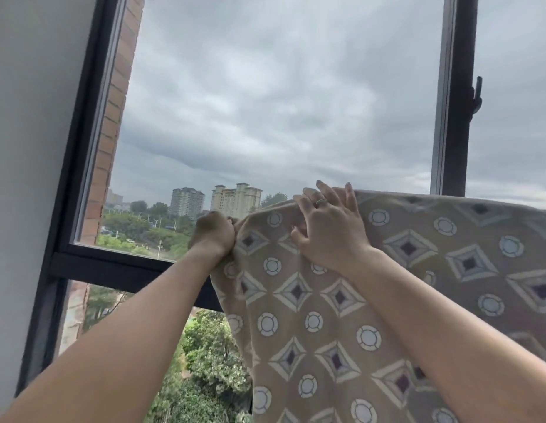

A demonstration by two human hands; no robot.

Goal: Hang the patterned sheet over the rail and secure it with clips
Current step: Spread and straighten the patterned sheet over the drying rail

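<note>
The patterned sheet, tan with white diamonds and circles, hangs down the right half of the view with its top edge draped over something hidden beneath it. My left hand is closed in a fist on the sheet's upper left corner. My right hand, a ring on one finger, lies on the top fold just to the right, its fingers curled over the edge and the thumb pressing the cloth. The rail is covered by the sheet. No clips show.
A black-framed window fills the view, with a handle on its right upright. A grey wall and a brick edge stand at the left. Outside are cloudy sky, distant towers and trees below.
</note>
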